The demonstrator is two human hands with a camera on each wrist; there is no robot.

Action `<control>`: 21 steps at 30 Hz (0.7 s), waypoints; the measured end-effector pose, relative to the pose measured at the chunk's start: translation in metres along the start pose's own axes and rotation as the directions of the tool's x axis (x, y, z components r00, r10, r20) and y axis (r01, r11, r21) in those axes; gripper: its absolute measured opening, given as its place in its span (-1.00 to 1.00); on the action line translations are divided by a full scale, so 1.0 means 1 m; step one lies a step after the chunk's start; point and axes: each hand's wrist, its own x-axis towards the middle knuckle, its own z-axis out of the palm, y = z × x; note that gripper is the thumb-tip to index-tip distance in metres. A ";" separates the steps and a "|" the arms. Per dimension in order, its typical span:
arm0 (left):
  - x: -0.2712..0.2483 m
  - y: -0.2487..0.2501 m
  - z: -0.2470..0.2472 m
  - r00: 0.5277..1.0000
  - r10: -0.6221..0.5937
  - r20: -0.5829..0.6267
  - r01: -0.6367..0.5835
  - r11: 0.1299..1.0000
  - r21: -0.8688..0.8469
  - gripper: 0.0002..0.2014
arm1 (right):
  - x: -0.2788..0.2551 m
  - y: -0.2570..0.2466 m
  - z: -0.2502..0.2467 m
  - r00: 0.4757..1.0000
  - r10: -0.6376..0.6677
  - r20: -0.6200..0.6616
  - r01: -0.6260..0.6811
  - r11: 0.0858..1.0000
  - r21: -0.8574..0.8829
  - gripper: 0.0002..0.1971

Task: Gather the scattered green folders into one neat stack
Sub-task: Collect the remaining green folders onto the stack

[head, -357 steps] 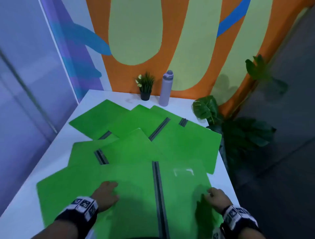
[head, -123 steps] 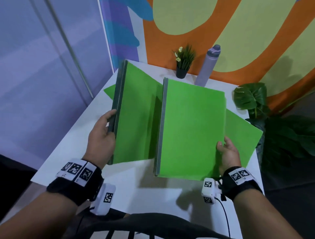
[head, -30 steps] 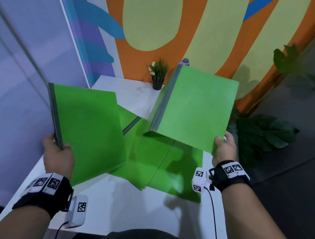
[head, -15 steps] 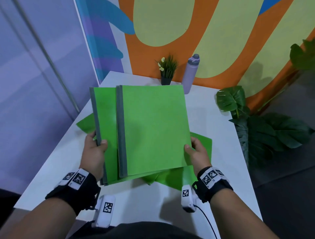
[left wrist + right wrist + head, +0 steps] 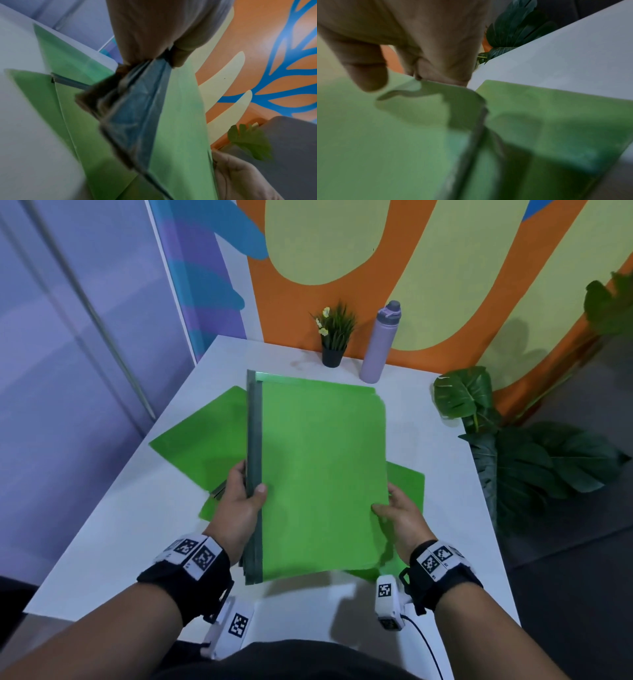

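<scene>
A stack of green folders (image 5: 322, 474) is held above the middle of the white surface (image 5: 442, 474), grey spines to the left. The spine edge is gripped by the left hand (image 5: 239, 508), thumb on top; the opposite edge is pinched by the right hand (image 5: 399, 517). Loose green folders (image 5: 198, 440) lie on the surface beneath, toward its left edge and right edge.
</scene>
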 end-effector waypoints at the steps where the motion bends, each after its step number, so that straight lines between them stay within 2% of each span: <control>1: -0.001 0.000 0.002 0.998 -0.018 0.059 0.017 1.000 0.015 -0.55 | 0.000 0.001 -0.003 0.999 0.040 0.008 -0.040 0.999 0.010 -0.28; 3: 0.001 -0.005 0.004 0.975 -0.098 0.199 0.097 0.995 0.015 -0.57 | 0.003 0.006 -0.010 0.996 0.069 -0.053 -0.071 0.997 -0.018 -0.31; 5: 0.012 -0.019 0.003 0.946 -0.197 0.256 0.189 0.980 0.055 -0.57 | 0.007 0.011 -0.017 0.986 0.069 -0.155 -0.075 0.997 -0.030 -0.34; 6: 0.019 -0.028 0.001 0.946 -0.239 0.221 0.221 0.970 0.104 -0.57 | 0.009 0.014 -0.022 0.977 0.063 -0.203 -0.071 0.997 -0.033 -0.36; 8: 0.037 -0.050 -0.008 0.950 -0.308 0.046 0.296 0.940 0.171 -0.57 | 0.012 0.026 -0.032 0.956 0.086 -0.280 -0.106 0.993 -0.057 -0.38; 11: 0.057 -0.075 -0.029 0.915 -0.382 -0.134 0.403 0.890 0.214 -0.53 | 0.010 0.040 -0.044 0.937 0.127 -0.327 -0.162 0.983 -0.083 -0.47; 13: 0.066 -0.088 -0.041 0.893 -0.412 -0.180 0.446 0.859 0.251 -0.50 | 0.005 0.045 -0.052 0.917 0.134 -0.375 -0.203 0.968 -0.149 -0.63; 16: 0.080 -0.098 -0.045 0.888 -0.401 -0.227 0.450 0.859 0.245 -0.47 | -0.003 0.053 -0.059 0.900 0.130 -0.417 -0.241 0.944 -0.225 -0.60; 19: 0.091 -0.101 -0.044 0.881 -0.421 -0.218 0.455 0.880 0.137 -0.45 | -0.001 0.066 -0.059 0.898 0.165 -0.407 -0.272 0.937 -0.220 -0.56; 21: 0.096 -0.101 -0.042 0.864 -0.425 -0.268 0.448 0.894 0.025 -0.45 | -0.001 0.069 -0.058 0.904 0.168 -0.394 -0.276 0.931 -0.237 -0.54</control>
